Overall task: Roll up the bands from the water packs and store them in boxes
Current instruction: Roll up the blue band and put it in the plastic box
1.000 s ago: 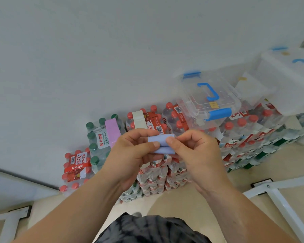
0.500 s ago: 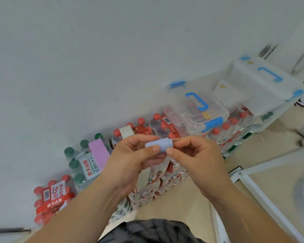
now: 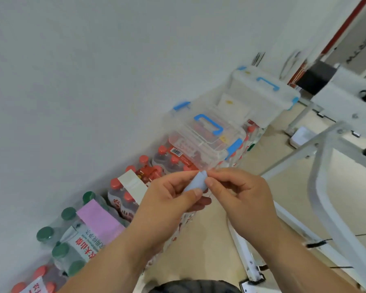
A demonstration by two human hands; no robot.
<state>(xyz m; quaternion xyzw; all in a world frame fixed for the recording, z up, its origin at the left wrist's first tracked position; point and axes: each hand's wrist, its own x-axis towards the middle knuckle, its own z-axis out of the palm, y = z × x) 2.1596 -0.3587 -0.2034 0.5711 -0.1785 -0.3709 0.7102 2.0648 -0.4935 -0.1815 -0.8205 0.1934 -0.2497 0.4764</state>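
My left hand [image 3: 167, 199] and right hand [image 3: 241, 197] pinch a small pale-blue rolled band [image 3: 195, 182] between narrowed thumbs and forefingers, a grip I judge tightens the roll. Just beyond the fingertips, a clear plastic lidded box with blue handle [image 3: 207, 140] sits latched atop shrink-wrapped water packs [image 3: 125, 193]. I cannot make out its contents.

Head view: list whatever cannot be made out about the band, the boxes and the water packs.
All in the head view:
1. Blue band: how tightly it is rolled, hidden between the left hand and right hand.
2. Small clear box: contents blurred through its lid.
3. Lowest red-capped pack: cut off by the bottom edge.
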